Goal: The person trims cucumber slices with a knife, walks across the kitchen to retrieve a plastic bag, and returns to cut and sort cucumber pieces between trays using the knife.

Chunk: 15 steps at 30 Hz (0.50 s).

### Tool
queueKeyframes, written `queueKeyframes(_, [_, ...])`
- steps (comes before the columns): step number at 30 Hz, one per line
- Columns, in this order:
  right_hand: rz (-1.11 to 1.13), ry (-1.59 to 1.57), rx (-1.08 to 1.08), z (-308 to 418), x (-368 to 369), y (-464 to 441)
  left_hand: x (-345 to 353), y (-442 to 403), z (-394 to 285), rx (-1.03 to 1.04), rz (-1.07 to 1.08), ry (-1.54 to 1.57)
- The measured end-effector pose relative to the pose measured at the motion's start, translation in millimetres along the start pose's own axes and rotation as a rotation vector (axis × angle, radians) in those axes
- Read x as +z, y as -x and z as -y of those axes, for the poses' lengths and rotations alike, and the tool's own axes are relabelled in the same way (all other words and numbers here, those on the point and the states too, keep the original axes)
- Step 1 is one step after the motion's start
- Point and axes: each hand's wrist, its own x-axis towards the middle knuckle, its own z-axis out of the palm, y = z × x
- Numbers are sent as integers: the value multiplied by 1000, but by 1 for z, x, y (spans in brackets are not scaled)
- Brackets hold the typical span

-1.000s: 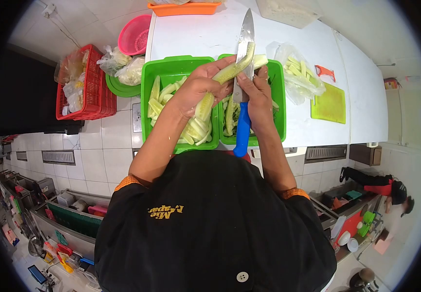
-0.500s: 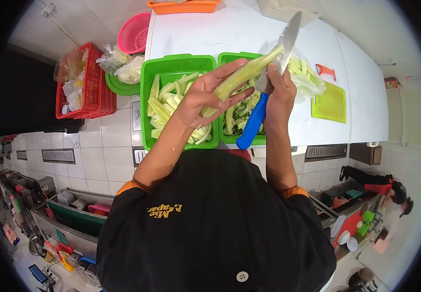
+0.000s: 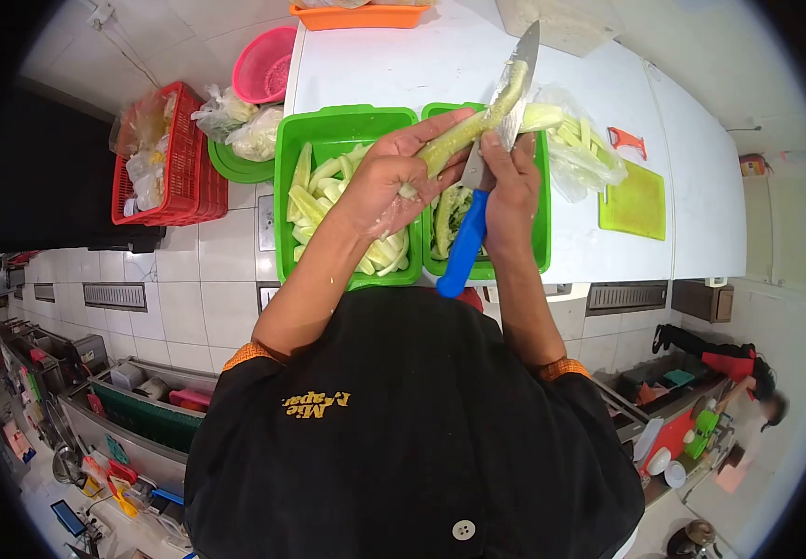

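My left hand [image 3: 386, 191] is closed around the near end of a long pale cucumber piece [image 3: 455, 142]. A knife [image 3: 463, 244] with a blue handle is gripped in my right hand [image 3: 514, 191], its blade pointing up and away. The blade lies in the cucumber, with a soft seedy strip [image 3: 513, 86] lifted along it and the paler flesh [image 3: 541, 116] showing beyond. Under my left forearm, a green tub [image 3: 284, 149] holds several cucumber pieces. Below the knife, a second green tub [image 3: 541, 238] contains seedy scraps and green bits, partly hidden by my hands.
On the white table [image 3: 375, 70] lie a plastic bag of cucumber sticks [image 3: 580, 140], an orange peeler [image 3: 626, 142] and a yellow-green cutting board [image 3: 633, 203]. Red crates [image 3: 175, 163] and a pink basin [image 3: 263, 65] stand left. Another person [image 3: 733, 361] is far right.
The knife has moved along the cucumber toward my left hand, and a seedy strip now rises on its blade. My right hand has shifted left and slightly nearer.
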Motion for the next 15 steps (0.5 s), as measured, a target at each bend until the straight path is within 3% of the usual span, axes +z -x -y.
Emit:
queueKeyframes(8, [80, 71, -22, -9, -3, 0, 0, -2, 1, 1, -50, 17])
queueKeyframes(11, [15, 55, -38, -17, 2, -2, -5, -4, 3, -3, -49, -35])
queueKeyframes(15, [59, -52, 78, -11, 15, 7, -12, -9, 8, 28, -70, -72])
